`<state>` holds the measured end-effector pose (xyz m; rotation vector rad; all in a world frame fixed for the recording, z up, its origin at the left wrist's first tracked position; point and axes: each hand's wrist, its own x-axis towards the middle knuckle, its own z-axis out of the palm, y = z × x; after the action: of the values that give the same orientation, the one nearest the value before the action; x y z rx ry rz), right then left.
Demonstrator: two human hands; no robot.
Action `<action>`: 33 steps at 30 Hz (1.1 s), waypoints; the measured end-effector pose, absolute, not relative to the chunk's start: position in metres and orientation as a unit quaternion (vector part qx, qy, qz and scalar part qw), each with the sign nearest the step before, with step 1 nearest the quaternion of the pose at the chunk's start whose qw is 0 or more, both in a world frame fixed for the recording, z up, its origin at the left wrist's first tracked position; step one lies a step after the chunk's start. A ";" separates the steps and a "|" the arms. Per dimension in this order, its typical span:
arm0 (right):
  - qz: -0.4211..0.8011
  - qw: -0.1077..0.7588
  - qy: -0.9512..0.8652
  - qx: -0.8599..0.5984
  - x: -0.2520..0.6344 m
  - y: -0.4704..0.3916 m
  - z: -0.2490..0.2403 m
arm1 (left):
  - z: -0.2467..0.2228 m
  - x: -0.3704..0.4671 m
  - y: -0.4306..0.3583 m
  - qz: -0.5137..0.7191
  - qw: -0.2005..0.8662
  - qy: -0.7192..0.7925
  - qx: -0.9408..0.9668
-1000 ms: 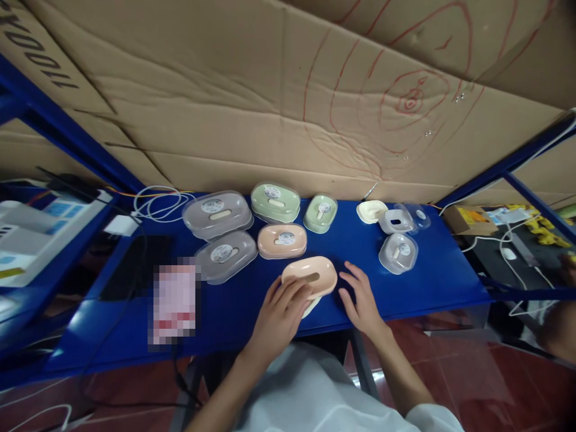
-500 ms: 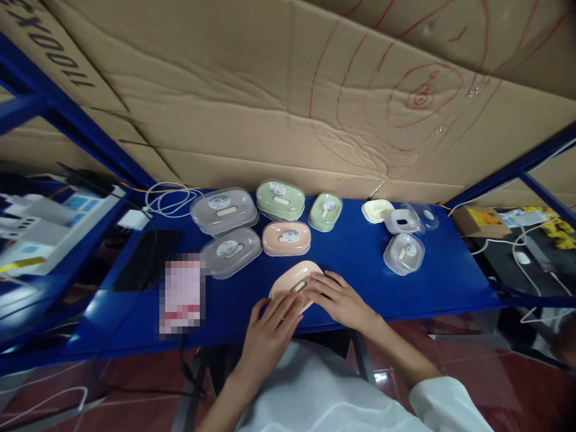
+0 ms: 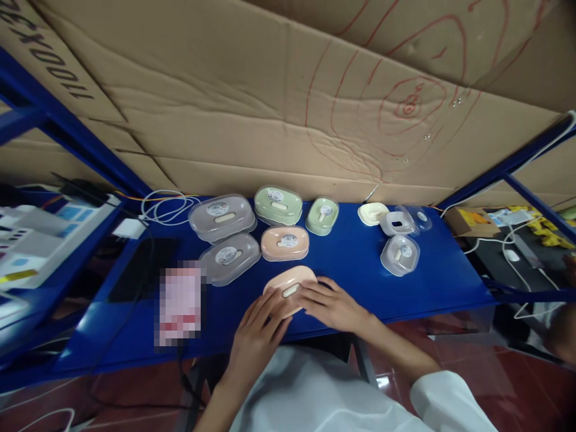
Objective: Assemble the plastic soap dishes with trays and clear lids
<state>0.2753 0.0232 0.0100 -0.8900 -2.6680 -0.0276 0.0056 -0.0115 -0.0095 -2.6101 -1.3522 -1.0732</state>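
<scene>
A peach oval box lid lies at the table's front edge, a pale oblong piece set in its middle. My left hand is closed on its near left side, fingers across the top. On the right end, my right hand grips the lid with bent fingers, the tips close to the pale piece. How far the thumbs reach under the rim is hidden. Just behind stands a peach box under a clear cover, with a grey box to its left.
Farther back are a larger grey box, two green boxes and a cream lid. To the right sit a small grey box and a grey lid with an opening. A blurred pink item and cables lie left.
My fingers have drawn back from the pale oblong piece, which now shows whole. Both hands stay on the peach lid. The view has shifted slightly.
</scene>
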 end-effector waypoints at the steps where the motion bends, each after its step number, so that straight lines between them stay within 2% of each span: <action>1: -0.010 0.190 -0.922 -0.338 0.286 0.032 0.013 | -0.009 0.006 -0.011 -0.341 -0.006 -0.439 -0.831; 3: -0.024 0.244 -0.859 -0.450 0.312 0.059 0.022 | -0.008 0.007 -0.010 -0.347 -0.037 -0.458 -0.818; 5: -0.054 0.255 -0.762 -0.593 0.340 0.092 0.028 | -0.007 0.007 -0.008 -0.351 -0.068 -0.473 -0.805; 9: -0.083 0.163 -0.645 -0.742 0.370 0.143 0.025 | -0.007 0.007 -0.005 -0.349 -0.110 -0.481 -0.796; 14: -0.049 0.128 -0.659 -0.740 0.364 0.129 0.023 | -0.008 0.006 -0.005 -0.346 -0.134 -0.489 -0.789; 20: 0.136 0.195 -0.800 -0.551 0.338 0.051 0.034 | -0.009 0.005 -0.003 -0.346 -0.148 -0.502 -0.779; 23: 0.133 0.233 -0.820 -0.506 0.341 0.036 0.034 | -0.008 0.004 -0.002 -0.342 -0.146 -0.503 -0.781; 25: 0.056 0.233 -0.796 -0.556 0.359 0.045 0.038 | -0.007 0.004 -0.002 -0.342 -0.146 -0.500 -0.782; 28: -0.057 0.175 -0.705 -0.685 0.409 0.082 0.053 | -0.007 0.003 -0.002 -0.341 -0.150 -0.496 -0.784; 33: -0.067 0.083 -0.518 -0.849 0.500 0.151 0.076 | -0.009 0.001 -0.002 -0.342 -0.152 -0.492 -0.786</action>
<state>0.5000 0.1514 0.0757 -2.5348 -1.5461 -0.2012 0.0012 -0.0024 -0.0088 -2.7419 -1.7153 -1.1922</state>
